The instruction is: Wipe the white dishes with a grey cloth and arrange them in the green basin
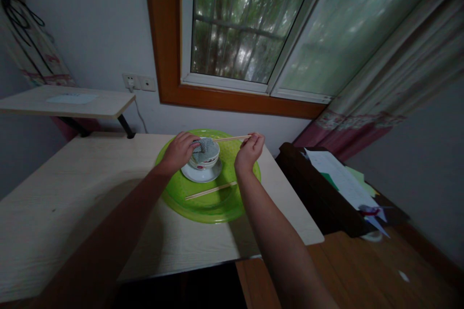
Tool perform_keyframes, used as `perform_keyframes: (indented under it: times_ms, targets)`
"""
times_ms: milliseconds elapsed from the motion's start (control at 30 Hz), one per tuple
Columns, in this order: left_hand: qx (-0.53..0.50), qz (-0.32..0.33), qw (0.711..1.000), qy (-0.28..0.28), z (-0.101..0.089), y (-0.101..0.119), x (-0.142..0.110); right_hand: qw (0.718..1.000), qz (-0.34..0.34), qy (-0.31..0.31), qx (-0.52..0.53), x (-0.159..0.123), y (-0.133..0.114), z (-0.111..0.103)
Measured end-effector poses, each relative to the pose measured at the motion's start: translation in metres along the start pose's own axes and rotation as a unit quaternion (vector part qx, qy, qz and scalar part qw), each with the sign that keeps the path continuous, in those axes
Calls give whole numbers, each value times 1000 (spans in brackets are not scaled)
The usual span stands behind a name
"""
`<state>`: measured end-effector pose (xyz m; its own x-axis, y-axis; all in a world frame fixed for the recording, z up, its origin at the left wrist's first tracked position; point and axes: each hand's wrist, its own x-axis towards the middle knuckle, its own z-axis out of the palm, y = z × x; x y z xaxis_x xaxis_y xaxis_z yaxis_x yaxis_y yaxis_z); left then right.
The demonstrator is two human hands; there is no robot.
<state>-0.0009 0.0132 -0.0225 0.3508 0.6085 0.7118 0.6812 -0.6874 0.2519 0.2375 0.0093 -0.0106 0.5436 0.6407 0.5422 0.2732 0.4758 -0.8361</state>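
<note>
A round green tray [213, 207] lies on the pale wooden table [72, 193]. On it stands a white bowl [207, 160] on a white saucer [201, 174]. My left hand [179, 150] is closed on a grey cloth [205, 146] pressed around one end of a chopstick [228, 138], just above the bowl. My right hand [250, 149] pinches the other end of that chopstick, which is held level. A second chopstick [210, 190] lies loose on the tray, in front of the saucer.
A window with a brown frame [163, 58] is behind the table. A small shelf [68, 102] juts out at the left, beside wall sockets [139, 82]. To the right, a dark low cabinet [319, 198] carries papers [340, 178]; a curtain [391, 101] hangs beyond.
</note>
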Motion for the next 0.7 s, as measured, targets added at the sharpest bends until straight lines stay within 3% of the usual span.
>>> perform_keyframes:
  times_ms: [67, 133, 300, 433, 500, 600, 700]
  targets:
    - [1, -3, 1000, 5, 0, -1, 0, 998, 23, 46, 21, -2, -4, 3]
    - [3, -2, 1000, 13, 0, -2, 0, 998, 24, 30, 40, -5, -8, 7]
    - [10, 33, 999, 14, 0, 0, -2, 992, -5, -114, 45, -18, -16, 14]
    - [27, 35, 999, 24, -2, 4, -2, 966, -47, -253, 15, -27, -22, 18]
    - [33, 32, 999, 28, -3, 4, -2, 955, -66, -288, -11, -29, -24, 19]
    - [33, 41, 998, 29, -3, 5, -3, 957, -77, -280, -26, -29, -25, 19]
    - [30, 46, 998, 25, -3, 6, -2, 973, -54, -224, -12, -27, -23, 18]
